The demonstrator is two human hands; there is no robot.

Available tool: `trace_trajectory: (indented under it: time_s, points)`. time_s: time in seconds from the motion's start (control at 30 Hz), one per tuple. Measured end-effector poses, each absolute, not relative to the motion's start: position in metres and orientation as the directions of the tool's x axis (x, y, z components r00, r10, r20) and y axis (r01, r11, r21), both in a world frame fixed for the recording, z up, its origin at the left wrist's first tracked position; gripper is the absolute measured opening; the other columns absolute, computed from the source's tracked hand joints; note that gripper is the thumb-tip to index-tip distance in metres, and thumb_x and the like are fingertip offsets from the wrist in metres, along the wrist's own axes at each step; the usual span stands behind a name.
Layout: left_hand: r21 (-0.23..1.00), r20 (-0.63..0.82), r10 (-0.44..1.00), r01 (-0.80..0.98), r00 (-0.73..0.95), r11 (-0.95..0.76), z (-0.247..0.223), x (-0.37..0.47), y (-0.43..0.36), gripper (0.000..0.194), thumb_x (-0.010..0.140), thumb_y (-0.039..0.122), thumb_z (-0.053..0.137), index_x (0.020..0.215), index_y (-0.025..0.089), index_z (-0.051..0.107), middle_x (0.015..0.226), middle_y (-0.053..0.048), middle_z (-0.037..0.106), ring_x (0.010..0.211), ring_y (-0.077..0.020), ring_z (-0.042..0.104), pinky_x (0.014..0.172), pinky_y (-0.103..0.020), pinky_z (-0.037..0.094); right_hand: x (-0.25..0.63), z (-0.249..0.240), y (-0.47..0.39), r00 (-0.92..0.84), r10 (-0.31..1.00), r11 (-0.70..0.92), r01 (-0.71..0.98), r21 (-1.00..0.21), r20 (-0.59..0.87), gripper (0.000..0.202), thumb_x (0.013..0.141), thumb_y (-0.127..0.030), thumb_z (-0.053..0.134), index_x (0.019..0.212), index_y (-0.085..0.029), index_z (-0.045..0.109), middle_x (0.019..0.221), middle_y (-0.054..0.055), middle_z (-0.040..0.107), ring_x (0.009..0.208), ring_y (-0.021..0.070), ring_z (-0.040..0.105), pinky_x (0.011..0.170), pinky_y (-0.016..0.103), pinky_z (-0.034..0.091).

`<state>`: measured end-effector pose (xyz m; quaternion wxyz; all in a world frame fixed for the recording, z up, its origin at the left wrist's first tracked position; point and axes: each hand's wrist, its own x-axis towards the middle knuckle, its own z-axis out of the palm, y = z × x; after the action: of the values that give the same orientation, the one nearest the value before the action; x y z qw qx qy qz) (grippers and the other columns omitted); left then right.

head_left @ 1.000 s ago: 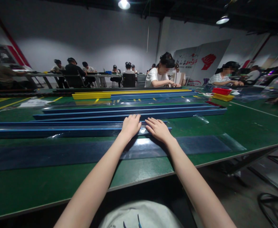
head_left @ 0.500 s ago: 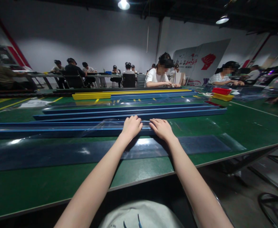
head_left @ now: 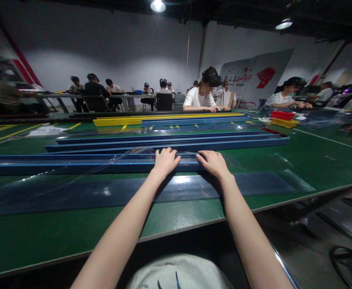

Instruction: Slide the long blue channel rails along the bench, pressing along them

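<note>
A long blue channel strip (head_left: 73, 167) lies across the green table (head_left: 176, 218). My left hand (head_left: 166, 160) rests over its right part, fingers bent over the far edge. To the right, my right hand (head_left: 213, 162) is on the same strip near its end, thumb pointing inward. Both hands are wrapped on the strip. Clear film (head_left: 115, 160) shows on and around the strip, left of my left hand. Nearer to me, a flat, shiny transparent sheet (head_left: 103, 192) lies under my forearms.
More blue strips (head_left: 239, 143) lie beyond my hands, with a yellow strip (head_left: 115, 121) behind them. Red (head_left: 283, 116) and yellow trays (head_left: 284, 123) stand at the right. A person in white (head_left: 196, 97) sits across the table; others sit farther back.
My right hand has slid a little to the right along the strip, widening the gap between my hands. The clear film on the left has shifted its shape.
</note>
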<state>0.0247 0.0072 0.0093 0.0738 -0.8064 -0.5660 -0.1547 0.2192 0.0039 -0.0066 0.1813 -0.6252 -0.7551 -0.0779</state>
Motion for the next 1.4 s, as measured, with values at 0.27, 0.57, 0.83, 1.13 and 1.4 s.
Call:
trace_trajectory:
  time_s: [0.27, 0.57, 0.83, 1.13, 1.4]
  points:
    - [0.072, 0.256, 0.924, 0.948, 0.282, -0.31, -0.001, 0.026, 0.012, 0.043, 0.089, 0.039, 0.024, 0.121, 0.02, 0.047, 0.12, -0.011, 0.052, 0.113, -0.0256, 0.043, 0.098, -0.053, 0.023, 0.216, -0.009, 0.004, -0.171, 0.899, 0.201, 0.979, -0.032, 0.404, 0.047, 0.087, -0.049, 0.027, 0.109, -0.021, 0.057, 0.119, 0.008, 0.056, 0.11, 0.021, 0.047, 0.09, 0.036, 0.03]
    - [0.055, 0.301, 0.904, 0.941, 0.304, -0.335, -0.004, 0.03, 0.011, 0.043, 0.089, 0.037, 0.026, 0.121, 0.018, 0.047, 0.12, -0.012, 0.053, 0.113, -0.0259, 0.044, 0.098, -0.053, 0.024, 0.191, -0.012, 0.001, -0.312, 0.806, 0.362, 0.932, 0.0, 0.503, 0.047, 0.091, -0.039, 0.022, 0.12, -0.014, 0.05, 0.127, 0.01, 0.05, 0.118, 0.0188, 0.041, 0.094, 0.033, 0.028]
    - [0.138, 0.356, 0.861, 0.891, 0.363, -0.433, -0.003, 0.032, 0.012, 0.035, 0.088, 0.029, 0.032, 0.111, 0.016, 0.054, 0.121, -0.01, 0.053, 0.112, -0.0212, 0.046, 0.1, -0.048, 0.028, 0.19, -0.013, 0.003, -0.334, 0.847, 0.369, 0.929, -0.005, 0.414, 0.046, 0.091, -0.04, 0.023, 0.118, -0.017, 0.051, 0.123, 0.008, 0.053, 0.114, 0.0185, 0.044, 0.092, 0.032, 0.029]
    - [0.199, 0.408, 0.824, 0.842, 0.394, -0.501, 0.0, 0.03, 0.019, 0.032, 0.085, 0.019, 0.036, 0.1, 0.013, 0.063, 0.116, -0.009, 0.057, 0.107, -0.0163, 0.051, 0.095, -0.027, 0.037, 0.203, -0.003, 0.003, -0.223, 0.9, 0.266, 0.962, -0.065, 0.374, 0.041, 0.092, -0.037, 0.02, 0.103, -0.023, 0.058, 0.109, 0.003, 0.062, 0.102, 0.0154, 0.052, 0.082, 0.028, 0.032]
    - [0.121, 0.386, 0.883, 0.934, 0.267, -0.335, 0.006, 0.019, 0.015, 0.03, 0.084, 0.025, 0.037, 0.098, 0.018, 0.063, 0.111, -0.008, 0.059, 0.105, -0.0223, 0.051, 0.097, -0.045, 0.031, 0.214, 0.0, 0.002, -0.073, 0.922, 0.1, 0.994, -0.051, 0.381, 0.044, 0.092, -0.038, 0.018, 0.086, -0.021, 0.058, 0.092, 0.004, 0.066, 0.09, 0.0167, 0.058, 0.073, 0.028, 0.032]
